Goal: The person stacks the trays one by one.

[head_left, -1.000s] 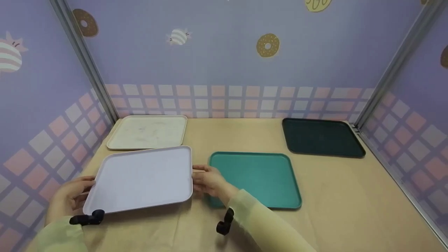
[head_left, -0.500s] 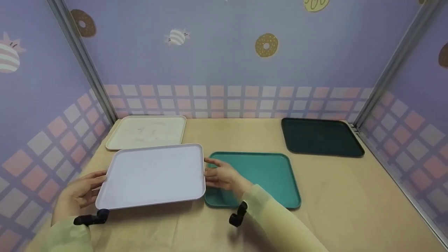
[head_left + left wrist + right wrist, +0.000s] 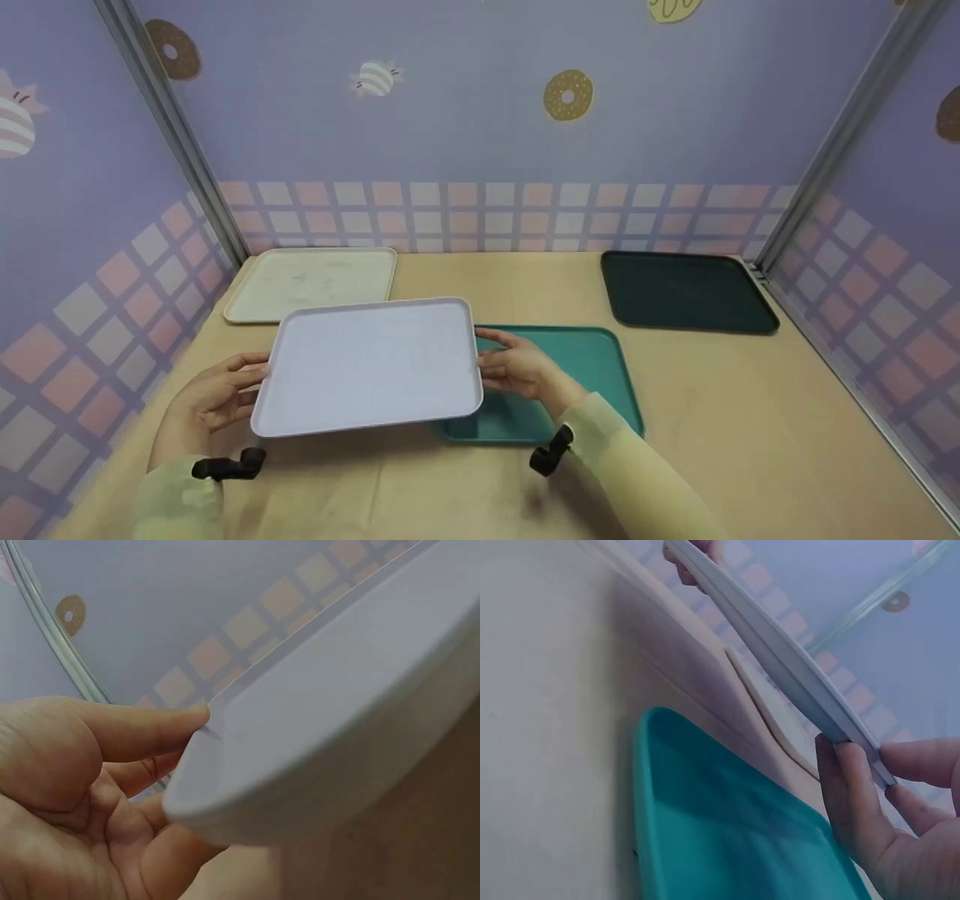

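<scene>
Beige table [image 3: 750, 435], lavender tray [image 3: 367, 367] held above, long axis roughly sideways.

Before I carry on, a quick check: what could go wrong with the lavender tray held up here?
The lavender tray might slip, since the left fingers and right fingers grip it only at its short sides.

Its right end overlaps the teal tray in the head view, so lowering it there could knock that rim.

Right fingers reach beneath the edge and may get pinched between trays.
</scene>
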A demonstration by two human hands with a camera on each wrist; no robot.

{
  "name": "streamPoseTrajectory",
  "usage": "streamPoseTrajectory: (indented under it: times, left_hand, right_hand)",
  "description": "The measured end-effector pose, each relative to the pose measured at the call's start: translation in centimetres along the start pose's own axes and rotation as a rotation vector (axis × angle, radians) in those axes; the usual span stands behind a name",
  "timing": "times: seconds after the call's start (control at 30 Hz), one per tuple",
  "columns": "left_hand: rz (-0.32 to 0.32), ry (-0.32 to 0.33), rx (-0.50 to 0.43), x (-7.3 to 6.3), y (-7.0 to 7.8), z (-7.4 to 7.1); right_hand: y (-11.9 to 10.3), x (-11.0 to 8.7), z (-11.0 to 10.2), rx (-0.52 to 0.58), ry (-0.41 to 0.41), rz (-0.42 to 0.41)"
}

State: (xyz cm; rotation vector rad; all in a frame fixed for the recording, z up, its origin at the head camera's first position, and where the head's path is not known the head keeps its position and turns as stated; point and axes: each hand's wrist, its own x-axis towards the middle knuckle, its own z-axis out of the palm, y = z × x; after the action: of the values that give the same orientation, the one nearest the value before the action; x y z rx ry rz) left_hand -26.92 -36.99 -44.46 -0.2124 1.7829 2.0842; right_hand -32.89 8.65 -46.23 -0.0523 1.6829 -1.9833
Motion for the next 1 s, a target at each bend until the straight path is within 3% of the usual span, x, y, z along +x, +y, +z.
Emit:
streamPoseTrajectory:
  times: [0.53,1.0]
  left_hand:
    - [0.050,0.039,0.019,3.2,0.0,7.4]
    - [0.074,0.064,0.040,6.2,-1.2,13.1]
  right_hand:
    - [-0.6,-3.5,-7.3,0.043,-0.035,-0.031]
    - [-0.3,-6.6,-12.9,0.045,-0.033,-0.056]
